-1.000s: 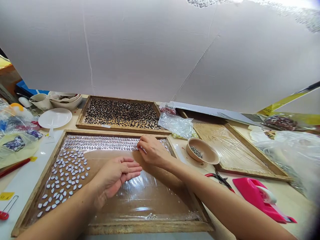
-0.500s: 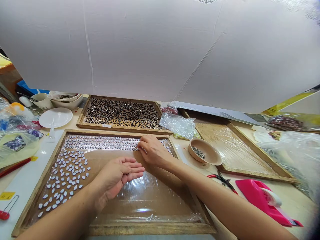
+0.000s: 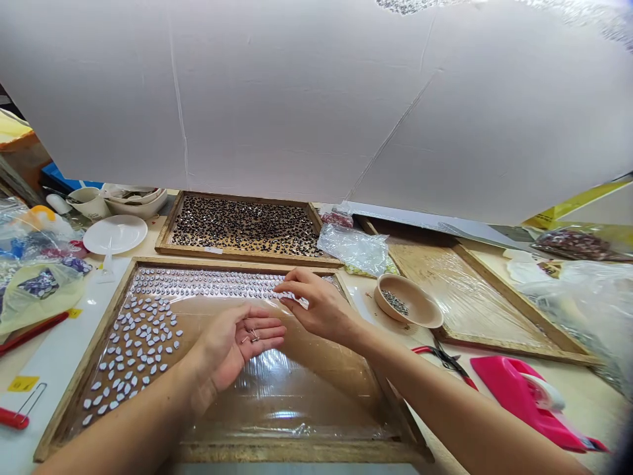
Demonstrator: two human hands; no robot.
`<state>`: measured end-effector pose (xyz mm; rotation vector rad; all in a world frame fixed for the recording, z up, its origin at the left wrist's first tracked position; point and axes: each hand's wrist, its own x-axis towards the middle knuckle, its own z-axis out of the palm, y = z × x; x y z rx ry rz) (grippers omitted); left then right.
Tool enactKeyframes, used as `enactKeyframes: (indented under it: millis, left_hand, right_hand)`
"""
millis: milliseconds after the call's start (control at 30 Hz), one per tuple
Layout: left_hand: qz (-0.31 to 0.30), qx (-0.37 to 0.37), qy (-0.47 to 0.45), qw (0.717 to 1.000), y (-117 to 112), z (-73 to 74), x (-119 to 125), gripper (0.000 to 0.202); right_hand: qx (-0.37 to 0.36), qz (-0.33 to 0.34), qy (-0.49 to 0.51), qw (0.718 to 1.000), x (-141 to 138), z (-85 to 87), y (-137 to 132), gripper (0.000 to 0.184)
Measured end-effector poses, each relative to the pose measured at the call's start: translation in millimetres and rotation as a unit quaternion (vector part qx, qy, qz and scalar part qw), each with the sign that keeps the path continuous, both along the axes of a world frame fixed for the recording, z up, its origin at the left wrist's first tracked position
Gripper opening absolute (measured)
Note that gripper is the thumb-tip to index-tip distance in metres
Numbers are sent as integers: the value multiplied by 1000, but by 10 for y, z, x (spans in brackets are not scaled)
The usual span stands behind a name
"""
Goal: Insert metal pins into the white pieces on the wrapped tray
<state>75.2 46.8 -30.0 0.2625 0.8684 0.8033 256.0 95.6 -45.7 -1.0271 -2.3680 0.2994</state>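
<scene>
Left hand (image 3: 242, 343) just below frame centre, palm up, fingers extended rightward; left forearm (image 3: 163, 392) from lower left. Right hand (image 3: 324, 307) above and right of it, thumb and fingertips parted, finger curl hard to judge; right forearm (image 3: 430, 379) from lower right.

Wooden trays (image 3: 257, 452), bowl (image 3: 420, 305) on table (image 3: 588, 404)

Near tray frame (image 3: 297, 452) rough wood; stretched film (image 3: 281, 399) glossy plastic; tape dispenser (image 3: 499, 381) smooth plastic; small pins (image 3: 254, 335) shiny, metal-looking.

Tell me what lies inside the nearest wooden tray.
Rows of small pieces, far side; loose white pieces, left. Whatever the left hand, right hand and arms cover is hidden.
</scene>
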Motion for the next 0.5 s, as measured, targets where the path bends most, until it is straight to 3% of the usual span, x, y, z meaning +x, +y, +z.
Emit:
enactKeyframes:
  millis: [167,500]
  left_hand:
    - [-1,35,-44,998,9,-37,-38,36]
    - [-3,45,-45,998,54,-77,-56,42]
  right_hand:
    - [-94,71,49,992,-253,174,-302,15]
    - [-72,59,49,994,-349,57,-417,20]
